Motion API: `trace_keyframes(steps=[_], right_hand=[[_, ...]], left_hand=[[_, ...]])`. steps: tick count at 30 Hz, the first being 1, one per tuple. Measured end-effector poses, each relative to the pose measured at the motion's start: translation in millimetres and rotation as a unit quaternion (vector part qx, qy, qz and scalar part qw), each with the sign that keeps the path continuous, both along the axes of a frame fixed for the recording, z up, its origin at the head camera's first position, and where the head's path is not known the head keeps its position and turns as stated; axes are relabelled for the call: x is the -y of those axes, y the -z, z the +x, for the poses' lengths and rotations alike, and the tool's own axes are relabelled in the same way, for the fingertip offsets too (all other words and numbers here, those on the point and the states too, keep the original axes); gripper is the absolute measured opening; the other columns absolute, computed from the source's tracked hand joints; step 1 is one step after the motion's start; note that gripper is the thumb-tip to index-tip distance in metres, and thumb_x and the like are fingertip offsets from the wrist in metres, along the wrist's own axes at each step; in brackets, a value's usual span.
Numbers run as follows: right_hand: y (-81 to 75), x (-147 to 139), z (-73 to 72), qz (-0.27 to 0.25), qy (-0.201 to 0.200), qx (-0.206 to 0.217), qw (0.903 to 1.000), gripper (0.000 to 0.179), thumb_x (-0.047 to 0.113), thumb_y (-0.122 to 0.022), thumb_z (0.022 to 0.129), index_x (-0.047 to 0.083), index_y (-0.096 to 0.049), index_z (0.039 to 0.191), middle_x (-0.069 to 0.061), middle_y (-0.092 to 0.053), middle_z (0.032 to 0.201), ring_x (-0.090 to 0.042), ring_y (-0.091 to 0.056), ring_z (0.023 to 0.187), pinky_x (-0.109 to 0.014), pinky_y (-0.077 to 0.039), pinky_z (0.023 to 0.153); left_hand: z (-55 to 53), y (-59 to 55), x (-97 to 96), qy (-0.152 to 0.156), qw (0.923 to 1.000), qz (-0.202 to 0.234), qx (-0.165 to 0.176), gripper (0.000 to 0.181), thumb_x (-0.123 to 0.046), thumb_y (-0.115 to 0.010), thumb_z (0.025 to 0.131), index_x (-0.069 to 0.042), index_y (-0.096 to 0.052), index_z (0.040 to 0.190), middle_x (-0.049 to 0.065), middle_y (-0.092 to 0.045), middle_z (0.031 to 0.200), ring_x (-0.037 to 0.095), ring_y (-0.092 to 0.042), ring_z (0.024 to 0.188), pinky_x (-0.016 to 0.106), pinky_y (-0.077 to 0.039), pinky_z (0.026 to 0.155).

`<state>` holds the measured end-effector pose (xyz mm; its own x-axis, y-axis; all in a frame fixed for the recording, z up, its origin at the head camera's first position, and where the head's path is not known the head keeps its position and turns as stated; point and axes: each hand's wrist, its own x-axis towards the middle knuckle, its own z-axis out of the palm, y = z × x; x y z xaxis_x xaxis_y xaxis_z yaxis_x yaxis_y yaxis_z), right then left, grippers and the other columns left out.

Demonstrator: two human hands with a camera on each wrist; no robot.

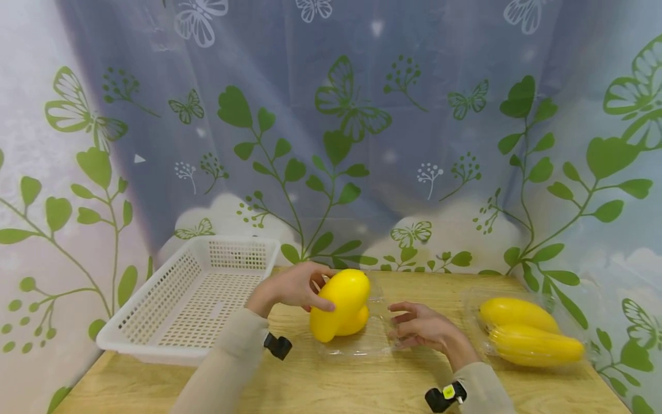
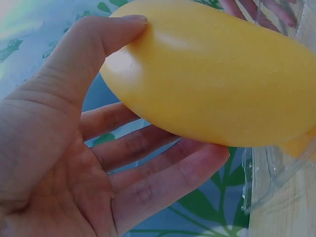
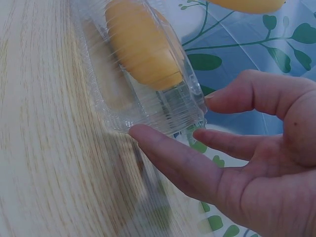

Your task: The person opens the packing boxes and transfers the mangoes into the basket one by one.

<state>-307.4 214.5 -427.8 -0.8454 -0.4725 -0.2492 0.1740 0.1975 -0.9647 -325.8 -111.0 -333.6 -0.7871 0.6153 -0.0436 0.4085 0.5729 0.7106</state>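
Yellow, oblong fruit (image 1: 347, 294) gleams, gripped by left fingers (image 2: 153, 192); spread right fingers (image 3: 173, 153) touch packaging (image 3: 183, 109).

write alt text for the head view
A left hand holds a yellow mango-shaped object over a clear container with another yellow object inside; the right hand is at the container's right side. On the wooden table, a white basket stands at left, and two more yellow objects lie in a second clear container at right.
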Motion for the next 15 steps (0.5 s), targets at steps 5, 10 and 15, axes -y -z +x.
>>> trace_keyframes(steps=[5,10,15], right_hand=[[0.0,1,-0.3,0.0,-0.001,-0.001,1.0,0.078,-0.005,-0.058,0.091,-0.01,-0.019,0.158,-0.041,-0.028,0.154,-0.031,-0.069,0.115,-0.038,-0.064,0.085],[0.0,1,0.2,-0.004,0.0,0.0,1.0,0.078,-0.005,-0.058,0.091,-0.01,-0.019,0.158,-0.041,-0.028,0.153,-0.029,-0.069,0.113,-0.039,-0.063,0.087],[0.7,0,0.2,-0.005,0.0,-0.003,1.0,0.077,-0.006,-0.057,0.091,-0.011,-0.019,0.158,-0.041,-0.029,0.152,-0.032,-0.068,0.116,-0.038,-0.064,0.086]], left_hand=[[-0.6,-3.0,6.9,-0.015,0.9999,-0.006,0.0,0.07,-0.026,-0.086,0.085,-0.009,-0.056,0.145,0.015,-0.068,0.124,0.024,-0.069,0.102,0.036,-0.064,0.07],[-2.4,-4.9,12.5,-0.018,0.9998,-0.004,-0.001,0.069,-0.026,-0.086,0.085,-0.009,-0.056,0.145,0.016,-0.069,0.124,0.025,-0.068,0.103,0.039,-0.065,0.071],[-3.1,-8.3,17.5,-0.014,0.9998,-0.009,-0.015,0.07,-0.026,-0.085,0.086,-0.008,-0.054,0.146,0.017,-0.07,0.122,0.024,-0.07,0.101,0.038,-0.065,0.069]])
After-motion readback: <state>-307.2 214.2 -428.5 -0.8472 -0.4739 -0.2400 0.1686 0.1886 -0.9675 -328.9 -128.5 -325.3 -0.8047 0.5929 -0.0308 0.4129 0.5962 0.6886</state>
